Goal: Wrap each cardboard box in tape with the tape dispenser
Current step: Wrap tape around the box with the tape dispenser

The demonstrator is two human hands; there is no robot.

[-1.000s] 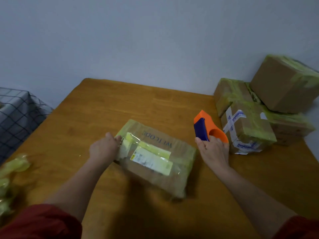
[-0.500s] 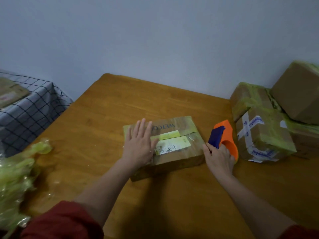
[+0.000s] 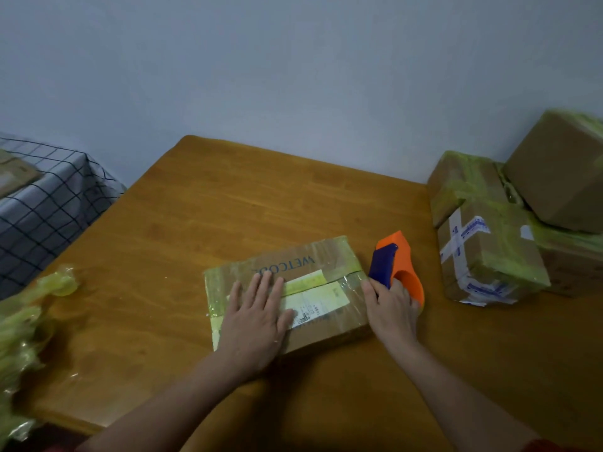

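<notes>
A flat cardboard box [image 3: 323, 262] with yellow-green tape and a white label lies on the wooden table [image 3: 169, 243]. My left hand [image 3: 257, 316] presses flat on the box's top, fingers straight. My right hand [image 3: 393, 309] grips the orange and blue tape dispenser [image 3: 396, 265] at the box's right edge. A strip of clear tape seems to run from the dispenser across the box top.
Several taped cardboard boxes [image 3: 489, 249] are stacked at the table's right. Crumpled yellow-green tape or film [image 3: 29, 308] lies at the left edge. A checked cloth [image 3: 42, 207] covers a surface at far left, with a flat cardboard piece [image 3: 16, 172] on it.
The box was laid flat and turned. My left hand went from gripping its end to pressing on top. The dispenser came up against the box's right edge.
</notes>
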